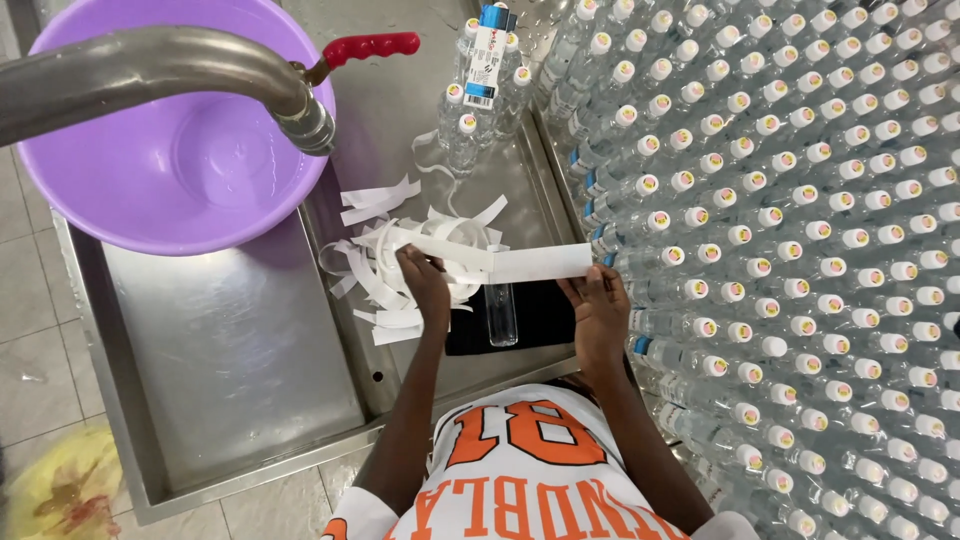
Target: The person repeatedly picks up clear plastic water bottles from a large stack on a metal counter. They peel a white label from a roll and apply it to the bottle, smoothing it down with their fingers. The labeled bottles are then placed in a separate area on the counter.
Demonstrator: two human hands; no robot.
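My left hand and my right hand hold a long white paper strip stretched flat between them, above a steel tray. Beneath the strip, a clear plastic bottle lies on a black pad. Left of my left hand sits a pile of loose white paper strips, several curled and overlapping.
A purple basin with water sits at the back left under a metal tap pipe with a red handle. A few bottles stand at the back. A large mass of capped clear bottles fills the right side.
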